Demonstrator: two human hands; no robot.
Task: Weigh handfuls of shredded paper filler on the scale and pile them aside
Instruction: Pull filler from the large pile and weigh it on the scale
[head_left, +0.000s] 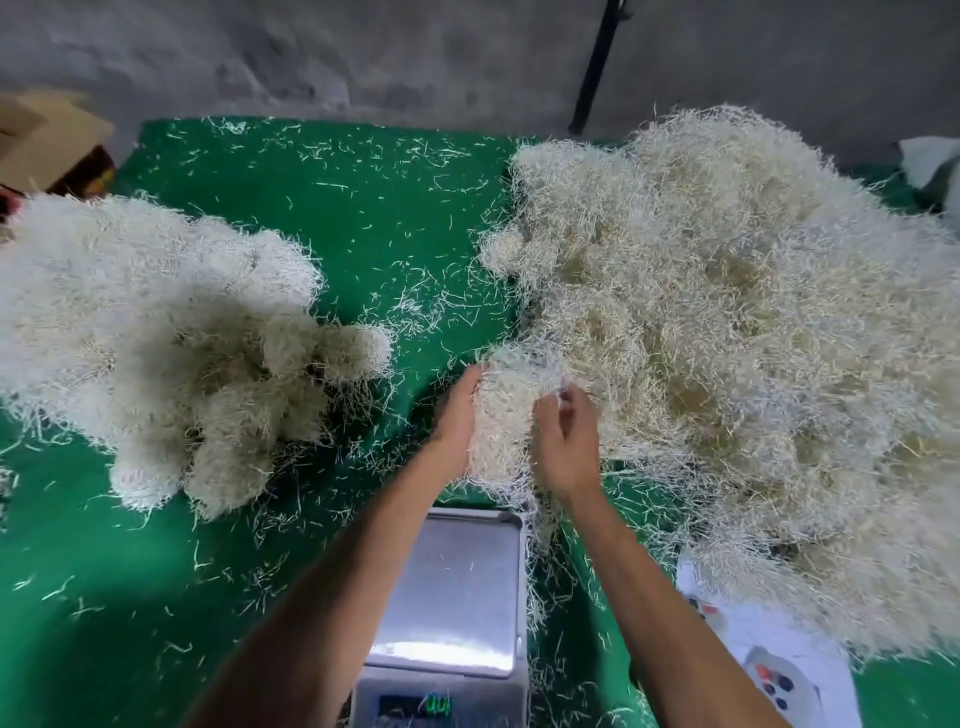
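A clump of cream shredded paper filler (501, 415) is held between my two hands just beyond the scale. My left hand (457, 415) cups its left side with the fingers pressed against it. My right hand (569, 441) pinches strands at the clump's right edge. The clump still merges with the big loose heap of filler (727, 322) on the right. The steel scale pan (457, 587) below my wrists carries only a few stray strands. Green digits glow on the scale's display (434, 705), too blurred to read. A pile of rounded handfuls (171, 338) lies on the left.
A green cloth (374, 218) strewn with loose strands covers the table. A cardboard box (47, 140) sits at the far left corner. White printed sheets (763, 660) lie partly under the heap at the lower right. A black pole (597, 62) leans by the grey wall.
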